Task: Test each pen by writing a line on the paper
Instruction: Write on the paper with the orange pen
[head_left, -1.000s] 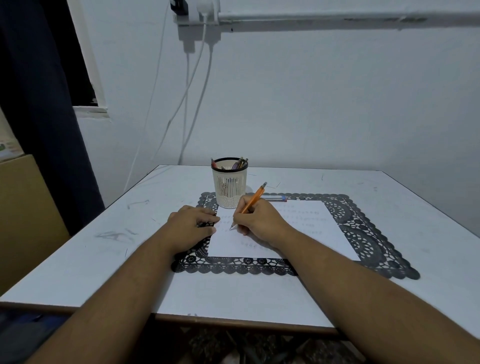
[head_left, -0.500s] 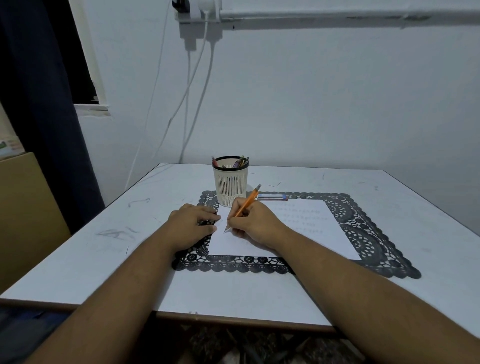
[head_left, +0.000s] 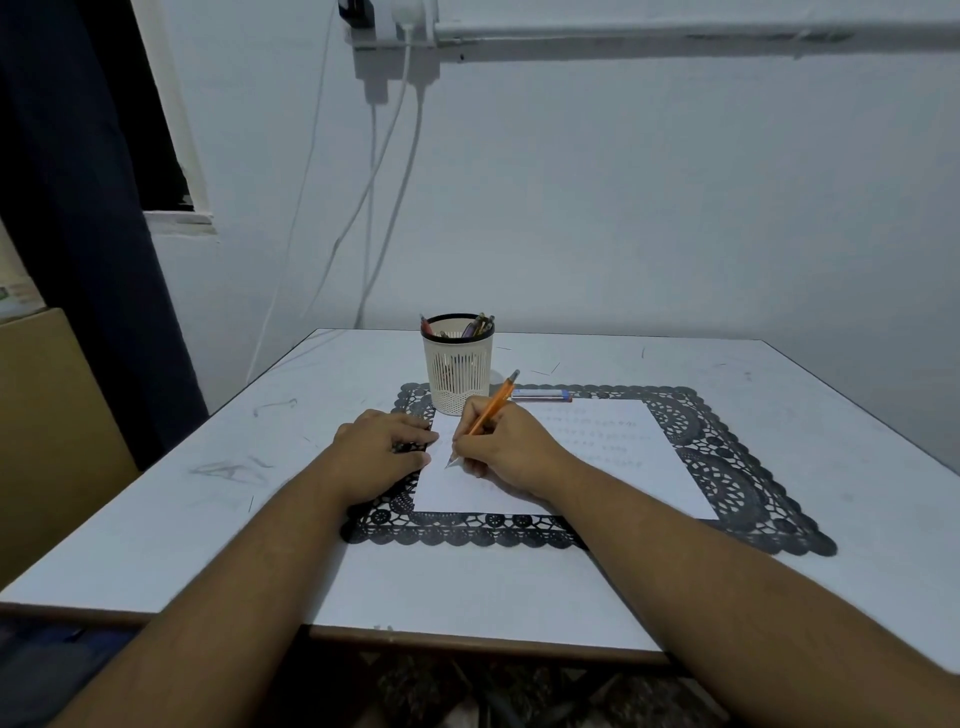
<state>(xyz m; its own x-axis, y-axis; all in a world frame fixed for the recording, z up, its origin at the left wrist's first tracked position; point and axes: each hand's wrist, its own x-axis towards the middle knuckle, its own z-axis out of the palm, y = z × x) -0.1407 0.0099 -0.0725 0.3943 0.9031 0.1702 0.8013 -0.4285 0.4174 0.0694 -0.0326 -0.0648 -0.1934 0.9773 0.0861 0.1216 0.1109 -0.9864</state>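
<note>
- I see right hand (head_left: 506, 441) pinching orange pen (head_left: 485, 415) — tip on paper (head_left: 597, 457), near-left part.
- Left hand (head_left: 382, 449) — fingers loosely curled, grasping nothing, resting on paper's left edge.

paper (head_left: 597, 457) on mat (head_left: 727, 467) on table (head_left: 208, 493), pen cup (head_left: 457, 371) behind paper's left corner, loose pen (head_left: 540, 396) right of cup

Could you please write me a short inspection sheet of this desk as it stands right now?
Surface: white table, scuffed, under a black lace mat.
Job's things: paper on the mat, faint lines on it; orange pen; pen cup; blue pen behind the paper.
Clutter: nothing seen.
Grip: right hand holds the orange pen, tip at the paper; left hand rests at the paper's left edge.
Cables: white cables down the wall.
Surroundings: dark curtain, cardboard box.
</note>
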